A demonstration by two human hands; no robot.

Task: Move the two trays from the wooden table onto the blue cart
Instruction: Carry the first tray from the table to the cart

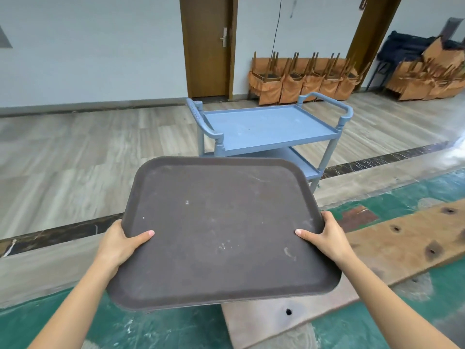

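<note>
A large dark brown tray (221,222) is held flat in the air in front of me, tilted slightly. My left hand (118,244) grips its left edge, thumb on top. My right hand (327,239) grips its right edge the same way. Beyond the tray stands the blue cart (266,127) with two shelves and a handle at each end; its top shelf is bare. No second tray shows in this view, and neither does the wooden table.
A long wooden plank (392,248) with holes lies on the green floor covering at the right, below the tray. Stacked orange-covered chairs (302,79) line the far wall beside a wooden door (208,46). Grey wood flooring spreads around the cart.
</note>
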